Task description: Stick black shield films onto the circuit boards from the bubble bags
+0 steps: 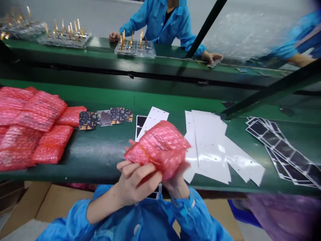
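A pink bubble-wrap packet with a rubber band round it is held up in front of me over the near edge of the green belt. My left hand is closed on its lower left side. From underneath on the right, my right hand grips the same packet, its fingers mostly hidden by the wrap. Just behind the packet lie a white sheet and a dark panel.
A heap of pink bubble-wrap packets fills the left of the belt. Circuit boards lie in a row beyond. White backing sheets and strips of dark squares lie right. Across the line, a person in blue works at trays.
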`<state>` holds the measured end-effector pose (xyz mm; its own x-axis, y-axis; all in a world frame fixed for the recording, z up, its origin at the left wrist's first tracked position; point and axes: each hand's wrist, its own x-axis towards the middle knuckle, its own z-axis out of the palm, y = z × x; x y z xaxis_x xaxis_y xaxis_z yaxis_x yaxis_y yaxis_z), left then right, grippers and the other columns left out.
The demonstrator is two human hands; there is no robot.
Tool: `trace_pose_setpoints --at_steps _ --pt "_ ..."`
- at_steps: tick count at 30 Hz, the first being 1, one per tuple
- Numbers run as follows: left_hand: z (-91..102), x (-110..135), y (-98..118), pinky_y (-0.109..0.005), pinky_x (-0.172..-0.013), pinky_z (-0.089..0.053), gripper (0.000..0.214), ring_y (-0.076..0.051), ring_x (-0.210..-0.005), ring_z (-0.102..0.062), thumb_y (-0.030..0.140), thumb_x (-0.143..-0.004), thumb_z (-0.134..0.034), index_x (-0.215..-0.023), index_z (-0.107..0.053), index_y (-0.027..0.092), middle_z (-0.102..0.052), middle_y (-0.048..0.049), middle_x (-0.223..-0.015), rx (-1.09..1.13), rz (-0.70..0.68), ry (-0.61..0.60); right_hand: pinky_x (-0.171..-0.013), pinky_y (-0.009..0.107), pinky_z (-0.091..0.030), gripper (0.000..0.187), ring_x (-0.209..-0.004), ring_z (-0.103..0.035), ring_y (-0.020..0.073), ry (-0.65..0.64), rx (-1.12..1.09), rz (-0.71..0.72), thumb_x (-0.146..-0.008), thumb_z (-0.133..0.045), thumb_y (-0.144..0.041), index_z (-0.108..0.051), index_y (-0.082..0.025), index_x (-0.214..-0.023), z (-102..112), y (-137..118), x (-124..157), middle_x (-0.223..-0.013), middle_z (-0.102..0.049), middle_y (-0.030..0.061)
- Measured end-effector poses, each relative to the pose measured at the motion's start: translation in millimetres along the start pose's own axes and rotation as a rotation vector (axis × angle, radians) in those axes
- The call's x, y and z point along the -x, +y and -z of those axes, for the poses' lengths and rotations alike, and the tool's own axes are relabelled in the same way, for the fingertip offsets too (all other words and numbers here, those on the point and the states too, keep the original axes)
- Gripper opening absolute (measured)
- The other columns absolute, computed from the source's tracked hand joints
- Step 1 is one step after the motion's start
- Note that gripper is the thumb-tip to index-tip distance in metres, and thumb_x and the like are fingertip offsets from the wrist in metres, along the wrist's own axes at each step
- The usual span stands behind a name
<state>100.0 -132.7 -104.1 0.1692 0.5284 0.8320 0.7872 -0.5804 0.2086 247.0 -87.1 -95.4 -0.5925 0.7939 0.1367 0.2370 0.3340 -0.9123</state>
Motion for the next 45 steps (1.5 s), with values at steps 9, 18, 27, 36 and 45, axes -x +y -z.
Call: trace_pose_setpoints --at_steps 9,18,27,36,45 --pt "56.5 -21.4 -61.0 -0.034 -0.106 -0.046 0.037 -0.02 -0.129 -0.051 0.013 -0.098 -0.056 -0.133 -0.058 0.024 -0.057 -0.0092 -0.134 0.206 -0.027 -0.514 -0.109 0.046 -0.052 0.085 -0.119 -0.07 0.0293 -0.109 -1.067 -0.557 -0.066 -0.055 -0.095 -0.071 -0.024 -0.11 -16.5 9.0 -34.7 -0.111 -0.077 0.0086" --pt "45.0 -61.9 -114.0 -0.033 -0.093 -0.05 0.049 -0.021 -0.109 -0.06 0.034 -0.09 -0.072 -0.137 -0.059 0.035 -0.06 -0.0064 -0.125 0.273 -0.194 -0.882 -0.08 0.047 -0.061 0.105 -0.091 -0.075 0.0284 -0.274 -0.952 -0.681 -0.075 -0.018 -0.1 -0.056 -0.022 -0.135 -1.8 -1.9 -52.2 -0.113 -0.074 0.0123" --pt "41.3 -10.5 -99.5 -0.02 -0.067 -0.051 0.019 -0.013 -0.077 -0.066 0.013 -0.101 -0.04 -0.095 -0.056 0.019 -0.061 -0.0011 -0.09 -0.008 0.147 -0.608 -0.071 0.033 -0.06 0.086 -0.088 -0.068 0.0212 0.157 -0.675 -0.432 -0.059 -0.093 -0.043 -0.054 -0.029 -0.134 -16.2 17.3 -36.1 -0.118 -0.068 0.0047" --pt "21.4 -14.4 -96.9 -0.027 -0.049 -0.036 0.017 -0.015 -0.054 -0.059 0.019 -0.1 -0.046 -0.09 -0.06 0.019 -0.062 0.0002 -0.067 -0.483 -0.053 -0.493 -0.109 0.042 -0.05 0.065 -0.123 -0.063 0.0248 0.18 -0.458 -0.209 -0.082 -0.07 -0.028 -0.041 -0.022 -0.14 -51.3 20.7 -36.8 -0.135 -0.061 0.0113" --pt "3.7 -73.6 -109.0 -0.028 -0.063 -0.043 0.02 -0.017 -0.072 -0.058 0.008 -0.095 -0.048 -0.088 -0.064 0.018 -0.069 -0.0056 -0.089 -0.358 -0.34 -0.256 -0.079 0.043 -0.056 0.083 -0.081 -0.069 0.0271 -0.182 0.025 -0.271 -0.079 -0.05 -0.009 -0.026 -0.016 -0.158 -33.7 15.6 -37.7 -0.093 -0.072 0.0078"
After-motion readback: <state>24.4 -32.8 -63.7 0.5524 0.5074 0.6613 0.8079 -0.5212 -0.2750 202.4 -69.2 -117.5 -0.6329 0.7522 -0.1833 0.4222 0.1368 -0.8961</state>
